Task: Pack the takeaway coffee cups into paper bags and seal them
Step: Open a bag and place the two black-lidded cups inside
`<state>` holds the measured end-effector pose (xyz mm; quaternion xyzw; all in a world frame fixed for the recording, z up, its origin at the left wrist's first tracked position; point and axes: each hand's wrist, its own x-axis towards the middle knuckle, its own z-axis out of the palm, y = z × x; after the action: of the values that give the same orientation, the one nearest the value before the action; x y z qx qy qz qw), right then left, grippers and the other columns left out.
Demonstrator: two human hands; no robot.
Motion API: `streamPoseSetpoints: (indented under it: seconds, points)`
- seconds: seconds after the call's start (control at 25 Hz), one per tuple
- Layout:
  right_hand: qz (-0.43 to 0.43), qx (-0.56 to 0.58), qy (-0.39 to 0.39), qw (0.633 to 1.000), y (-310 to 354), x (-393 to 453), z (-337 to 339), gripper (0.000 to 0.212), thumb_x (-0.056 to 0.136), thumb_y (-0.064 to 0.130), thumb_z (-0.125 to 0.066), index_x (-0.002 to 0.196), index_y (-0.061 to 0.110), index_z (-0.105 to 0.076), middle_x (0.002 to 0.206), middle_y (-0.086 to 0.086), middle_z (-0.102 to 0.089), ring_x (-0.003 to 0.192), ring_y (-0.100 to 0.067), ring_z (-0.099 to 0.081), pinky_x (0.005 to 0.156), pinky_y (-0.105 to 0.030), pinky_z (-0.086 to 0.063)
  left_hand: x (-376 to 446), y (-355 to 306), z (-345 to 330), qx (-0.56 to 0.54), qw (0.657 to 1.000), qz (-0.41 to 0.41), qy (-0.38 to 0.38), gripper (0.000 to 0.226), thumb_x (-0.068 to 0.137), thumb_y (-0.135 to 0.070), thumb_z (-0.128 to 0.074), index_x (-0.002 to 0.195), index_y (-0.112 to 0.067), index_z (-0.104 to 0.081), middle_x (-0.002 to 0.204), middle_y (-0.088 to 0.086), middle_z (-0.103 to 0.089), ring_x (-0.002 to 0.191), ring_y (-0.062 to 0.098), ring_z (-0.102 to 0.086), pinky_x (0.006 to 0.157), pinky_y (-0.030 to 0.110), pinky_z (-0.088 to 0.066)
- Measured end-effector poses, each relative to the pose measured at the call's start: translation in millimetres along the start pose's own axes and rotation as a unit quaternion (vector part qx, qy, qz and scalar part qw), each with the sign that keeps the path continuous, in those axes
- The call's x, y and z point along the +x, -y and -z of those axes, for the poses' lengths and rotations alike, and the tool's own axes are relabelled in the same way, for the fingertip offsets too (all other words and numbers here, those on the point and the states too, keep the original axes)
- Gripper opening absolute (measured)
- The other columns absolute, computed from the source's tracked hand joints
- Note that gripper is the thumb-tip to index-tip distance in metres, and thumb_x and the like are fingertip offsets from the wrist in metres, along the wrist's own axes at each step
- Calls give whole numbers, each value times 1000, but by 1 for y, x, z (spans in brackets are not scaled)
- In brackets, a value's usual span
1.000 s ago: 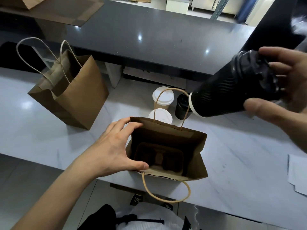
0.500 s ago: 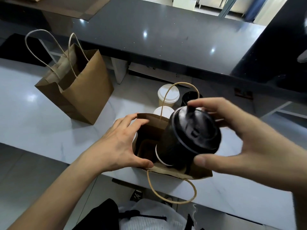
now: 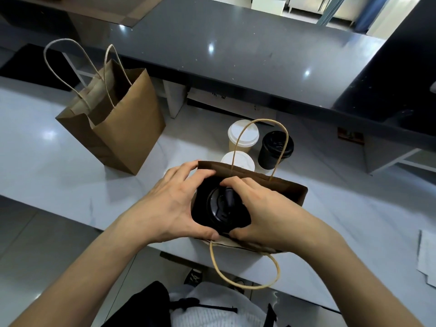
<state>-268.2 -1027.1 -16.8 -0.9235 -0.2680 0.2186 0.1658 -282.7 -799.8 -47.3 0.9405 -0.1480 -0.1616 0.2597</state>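
Bag: open bag stands at the counter's near edge.
Left hand: grips the bag's rim.
Right hand: grasps the black cup inside the bag.

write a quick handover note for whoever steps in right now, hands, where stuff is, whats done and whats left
Left hand: holds the left rim of the near paper bag open.
Right hand: grips the black cup, lowering it into that bag.
Behind the bag stand two white-lidded cups and a second black cup.
Far-left bags stand open; contents not visible.
Done: first cup is going in.
Left: seat it, pack the other three cups, seal the bags.
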Motion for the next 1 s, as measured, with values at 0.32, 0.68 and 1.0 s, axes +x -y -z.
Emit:
streamPoseSetpoints:
  seconds: [0.32,0.68,1.0]
  points:
    - [26,-133,-32,990,1,30,-31,81,80,43,-75,144,26,-29,123,-2,-53,102,-26,-63,70,-30,-36,-2,0,0,3,1000,1,-11,122,54,-75,-80,154,-45,-17,159,-20,-10,147,8,-13,120,38,-29]
    - [30,-180,-23,983,3,51,-44,95,75,40,-83,151,23,-28,124,-6,-56,101,-29,-66,68,-33,-41,-3,-1,-1,-5,1000,2,-15,123,55,-73,-81,156,-42,-18,159,-20,-12,146,7,-14,119,35,-30]
    - [23,-191,-4,981,7,63,-50,86,88,31,-74,155,19,-23,131,-13,-55,102,-35,-68,79,-41,-54,-1,-2,-1,-1,1000,1,-14,123,55,-75,-78,156,-42,-16,157,-21,-10,145,7,-12,118,31,-28]
